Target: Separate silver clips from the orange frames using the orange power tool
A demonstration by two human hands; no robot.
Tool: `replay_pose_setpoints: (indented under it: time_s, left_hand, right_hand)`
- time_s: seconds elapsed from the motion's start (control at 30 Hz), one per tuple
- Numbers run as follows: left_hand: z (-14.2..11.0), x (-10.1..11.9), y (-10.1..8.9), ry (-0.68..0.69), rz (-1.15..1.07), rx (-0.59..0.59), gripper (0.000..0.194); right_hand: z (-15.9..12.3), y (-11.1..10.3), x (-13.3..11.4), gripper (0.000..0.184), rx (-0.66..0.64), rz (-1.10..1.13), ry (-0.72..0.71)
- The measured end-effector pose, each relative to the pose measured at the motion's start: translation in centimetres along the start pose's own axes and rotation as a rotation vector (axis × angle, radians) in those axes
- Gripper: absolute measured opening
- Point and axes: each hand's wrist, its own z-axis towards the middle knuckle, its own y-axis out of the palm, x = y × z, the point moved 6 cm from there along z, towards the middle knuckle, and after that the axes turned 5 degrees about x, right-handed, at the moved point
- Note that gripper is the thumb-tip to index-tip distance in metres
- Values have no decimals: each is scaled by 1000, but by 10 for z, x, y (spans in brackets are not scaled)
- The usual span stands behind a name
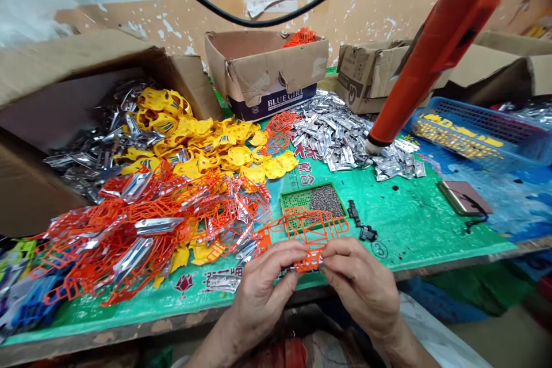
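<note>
Between my two hands, near the table's front edge, is an orange plastic frame [308,259]. My left hand [269,282] pinches its left end with thumb and fingers. On the other end, my right hand [366,282] is closed in a similar pinch. Openwork orange bars stretch from the held part over a green tray [284,207] of small metal pieces, probably screws. Just right of that tray lie small black parts [368,233]. A shiny silver piece [224,283] rests on the green sheet left of my left hand. Whatever sits under my fingertips is hidden.
Orange frames [129,230], yellow parts [224,146] and silver pieces [336,132] lie heaped on the table. Cardboard boxes [267,75] line the back. A red-orange power screwdriver [435,63] hangs at right, near a blue basket [483,126] and a flat brownish object [463,196].
</note>
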Motion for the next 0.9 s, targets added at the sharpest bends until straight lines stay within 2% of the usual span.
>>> replay_pose_setpoints:
  time_s: [0.27, 0.5, 0.9]
  left_hand:
    - [-1, -1, 1, -2, 61, -20, 30]
    - [3, -1, 2, -4, 99, -55, 29]
    - [3, 1, 4, 83, 179, -87, 32]
  right_hand:
    - [1, -1, 1, 27, 11, -33, -26]
    - [0, -2, -1, 19, 31, -159, -72]
    - [-4, -2, -1, 13, 42, -228, -108]
